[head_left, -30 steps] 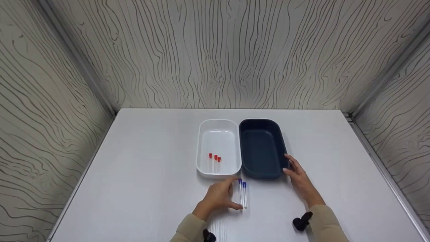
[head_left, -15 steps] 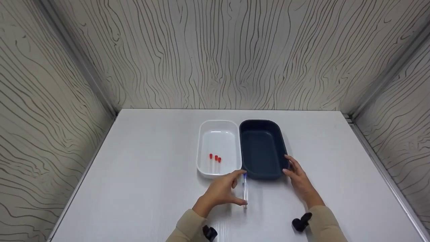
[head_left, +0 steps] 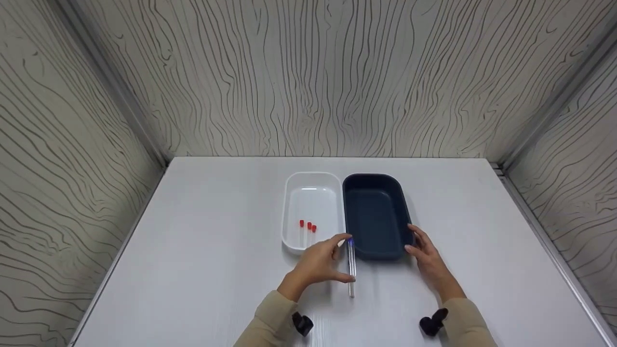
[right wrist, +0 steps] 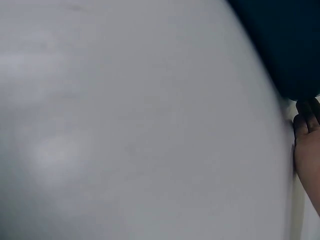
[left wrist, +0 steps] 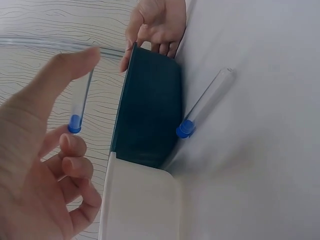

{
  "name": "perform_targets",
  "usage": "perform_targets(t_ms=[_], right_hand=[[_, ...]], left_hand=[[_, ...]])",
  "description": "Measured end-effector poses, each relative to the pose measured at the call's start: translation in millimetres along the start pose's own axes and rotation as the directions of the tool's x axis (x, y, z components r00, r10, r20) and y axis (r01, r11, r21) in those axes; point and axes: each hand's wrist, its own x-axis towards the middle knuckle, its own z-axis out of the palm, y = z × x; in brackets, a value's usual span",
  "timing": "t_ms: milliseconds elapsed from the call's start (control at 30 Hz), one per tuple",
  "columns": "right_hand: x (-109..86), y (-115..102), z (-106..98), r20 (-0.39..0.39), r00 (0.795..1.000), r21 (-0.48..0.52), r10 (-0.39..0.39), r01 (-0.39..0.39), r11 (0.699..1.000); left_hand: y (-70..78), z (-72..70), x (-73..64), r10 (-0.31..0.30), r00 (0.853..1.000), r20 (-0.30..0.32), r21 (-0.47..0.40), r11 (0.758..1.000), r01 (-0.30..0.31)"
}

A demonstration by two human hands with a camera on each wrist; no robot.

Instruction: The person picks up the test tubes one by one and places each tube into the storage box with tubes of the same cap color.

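My left hand [head_left: 315, 264] pinches a test tube with a blue cap [left wrist: 80, 102] between thumb and a fingertip, one at each end. The tube is raised off the table, near the front of the dark blue tray [head_left: 376, 217]. Beneath it a second blue-capped test tube [left wrist: 206, 100] lies on the table, partly covered by the held one in the head view. My right hand [head_left: 431, 262] grips the right rim of the dark tray near its front corner, fingertips over the edge. Only a blurred part of that hand shows in the right wrist view.
A white tray [head_left: 285, 207] stands against the left side of the dark one. In its front part lie three red-capped test tubes [head_left: 309, 225]. The white table [head_left: 217, 241] meets patterned walls [head_left: 308, 77] at the back and sides.
My left hand has picked up one blue-capped tube and moved it slightly right and forward, toward the dark tray. The right hand has stayed on the tray's rim.
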Motion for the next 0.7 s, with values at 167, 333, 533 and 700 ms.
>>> perform_targets(t_ms=[167, 333, 533, 700], right_hand=[[0.1, 0.1, -0.4, 0.0, 1.0, -0.003, 0.004, -0.004, 1.0], [-1.1, 0.0, -1.3, 0.0, 1.0, -0.018, 0.018, -0.018, 1.0], [-0.7, 0.3, -1.9, 0.005, 1.0, -0.03, 0.015, -0.015, 0.999], [0.1, -0.4, -0.9, -0.004, 1.0, -0.031, 0.012, -0.012, 0.999]], left_hand=[[1.1, -0.6, 10.1, -0.016, 1.0, -0.007, -0.02, 1.0, 0.016], [4.4, -0.2, 22.7, -0.024, 1.0, -0.019, -0.062, 0.998, 0.023], [9.3, 2.5, 39.4, -0.037, 0.999, -0.029, -0.099, 0.994, 0.034], [13.0, 5.6, 54.7, -0.042, 0.998, -0.036, -0.092, 0.995, 0.039]])
